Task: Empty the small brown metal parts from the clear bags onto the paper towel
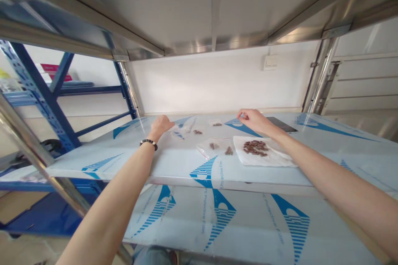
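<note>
My left hand (162, 126) is closed at the back left of the shelf, its thumb beside a clear plastic bag (178, 134). What its fingers hold, if anything, is hidden. My right hand (252, 120) hovers above the back of the shelf with fingers curled together; I cannot make out anything in them. Below my right wrist, a pile of brown capsules (255, 148) lies on a white paper towel (245, 160). Between my hands are another clear bag (205, 149) with a few brown capsules, a small capsule group (229, 150), and further capsules (197, 132) near the left bag.
A film-covered metal shelf (174, 167) carries everything, with another shelf (248, 219) lower in front. A metal shelf (186, 12) hangs low overhead. Behind my right wrist lies a dark flat object (281, 124). Blue racking (46, 95) stands left; a white wall (217, 83) closes the back.
</note>
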A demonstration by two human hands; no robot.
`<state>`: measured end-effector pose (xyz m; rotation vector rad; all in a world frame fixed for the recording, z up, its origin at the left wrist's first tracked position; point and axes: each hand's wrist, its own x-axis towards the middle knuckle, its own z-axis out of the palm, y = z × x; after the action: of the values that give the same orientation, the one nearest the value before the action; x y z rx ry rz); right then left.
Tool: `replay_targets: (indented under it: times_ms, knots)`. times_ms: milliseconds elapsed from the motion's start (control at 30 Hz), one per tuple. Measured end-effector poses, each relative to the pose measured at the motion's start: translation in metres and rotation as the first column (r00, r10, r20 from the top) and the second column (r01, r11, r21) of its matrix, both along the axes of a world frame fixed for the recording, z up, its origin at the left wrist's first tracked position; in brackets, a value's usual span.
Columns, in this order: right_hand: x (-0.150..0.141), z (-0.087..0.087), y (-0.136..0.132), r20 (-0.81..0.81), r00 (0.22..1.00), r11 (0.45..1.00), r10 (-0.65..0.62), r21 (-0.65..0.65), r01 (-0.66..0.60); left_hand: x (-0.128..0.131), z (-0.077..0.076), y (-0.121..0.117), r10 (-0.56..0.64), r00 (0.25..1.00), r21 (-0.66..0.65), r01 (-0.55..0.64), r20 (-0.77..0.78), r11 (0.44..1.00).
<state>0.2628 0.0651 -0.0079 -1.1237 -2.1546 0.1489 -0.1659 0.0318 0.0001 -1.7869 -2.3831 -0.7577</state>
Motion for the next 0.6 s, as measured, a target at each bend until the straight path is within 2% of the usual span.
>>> replay_targets:
  times_ms: [100,167,233,300,400,433,500,567,600]
  knots:
    - [-0.015,0.005,-0.013,-0.005,0.997,0.997,0.073,0.024,-0.073,0.012,-0.011,-0.008,0.039,0.994,-0.091,-0.048,-0.100,0.995]
    - [-0.037,0.007,-0.024,0.070,0.993,0.995,0.100,0.021,-0.101,0.025,-0.014,-0.014,0.066,0.987,-0.014,-0.068,-0.144,0.998]
    - [-0.065,0.007,-0.034,0.157,0.985,0.996,0.071,0.035,-0.078,0.037,-0.012,-0.020,0.074,0.985,0.106,-0.058,-0.157,0.993]
    - [-0.096,0.008,-0.039,0.192,0.981,0.998,0.043,0.047,-0.053,0.046,-0.009,-0.026,0.038,0.983,0.223,0.002,-0.178,0.975]
    - [-0.133,0.008,-0.036,0.121,0.991,0.998,0.063,-0.026,-0.060,0.052,-0.007,-0.030,-0.130,0.949,0.315,0.222,-0.288,0.923]
    - [-0.141,0.007,-0.033,0.085,0.988,0.989,0.132,-0.082,-0.125,0.052,-0.008,-0.031,-0.212,0.924,0.297,0.310,-0.319,0.903]
    - [-0.153,0.005,-0.029,0.038,0.945,0.924,0.326,-0.222,-0.310,0.050,-0.013,-0.029,-0.380,0.872,0.169,0.444,-0.310,0.880]
    - [-0.157,0.003,-0.026,0.014,0.896,0.853,0.443,-0.315,-0.417,0.048,-0.020,-0.025,-0.470,0.853,0.001,0.483,-0.227,0.876]
    - [-0.157,0.002,-0.025,0.016,0.881,0.827,0.474,-0.351,-0.439,0.046,-0.024,-0.023,-0.474,0.859,-0.059,0.472,-0.195,0.880]
